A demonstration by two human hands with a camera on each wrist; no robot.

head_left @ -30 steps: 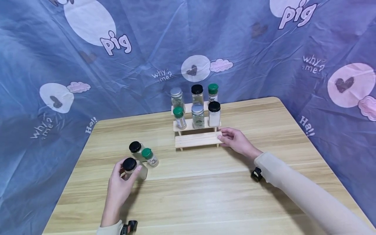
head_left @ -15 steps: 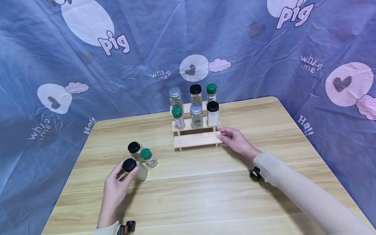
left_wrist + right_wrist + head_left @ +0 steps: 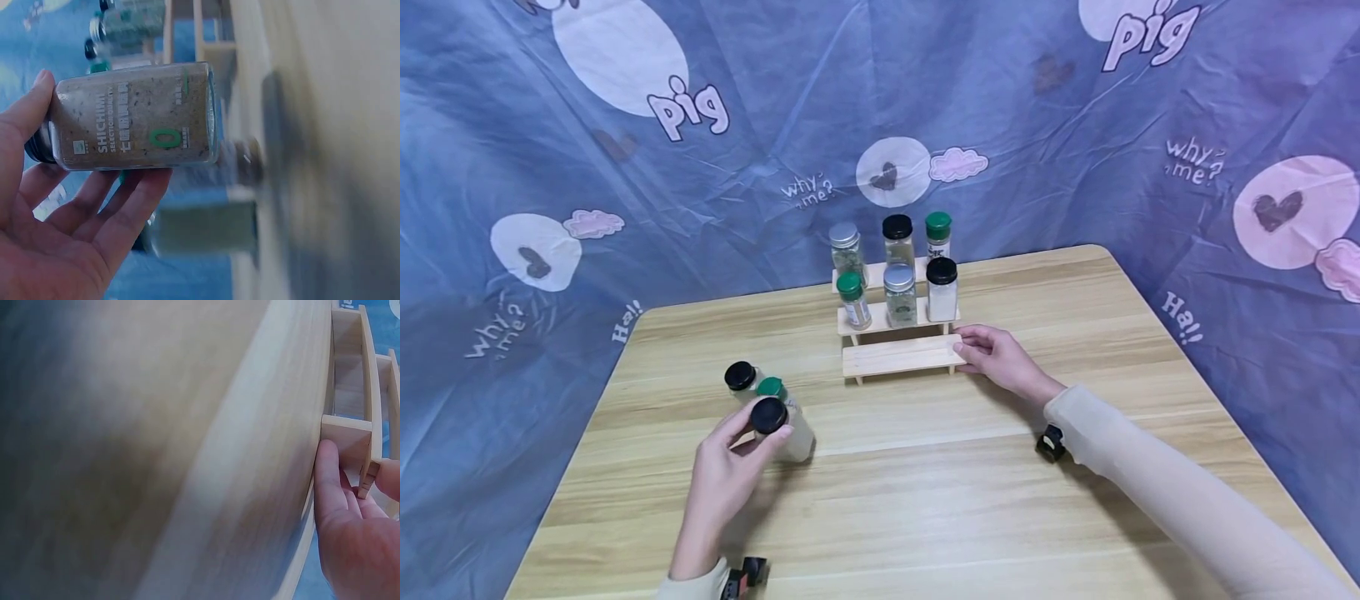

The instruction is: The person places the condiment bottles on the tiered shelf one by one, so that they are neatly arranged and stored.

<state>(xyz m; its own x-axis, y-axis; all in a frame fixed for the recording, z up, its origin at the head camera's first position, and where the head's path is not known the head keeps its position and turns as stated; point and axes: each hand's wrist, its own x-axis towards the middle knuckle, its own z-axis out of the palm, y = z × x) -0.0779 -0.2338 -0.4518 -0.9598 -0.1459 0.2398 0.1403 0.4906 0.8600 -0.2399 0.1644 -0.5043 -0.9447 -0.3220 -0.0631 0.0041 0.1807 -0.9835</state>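
The left hand (image 3: 722, 471) had its thumb and fingers clamped on the jar (image 3: 134, 119), close under the lid (image 3: 769, 415), and the jar looked clear of the bench (image 3: 880, 508). Half a second earlier both sat further to the person's left; now the jar had come across and partly hid the green-capped jar (image 3: 772, 387), just beyond the hand with another black-capped jar (image 3: 741, 376). I took that to mean the carrying had begun. The right hand (image 3: 1000, 360) stayed clamped on the rack (image 3: 895, 357) at its right end, seemingly steadying it; beyond that hand, six jars (image 3: 900, 308) stood on the upper tiers.
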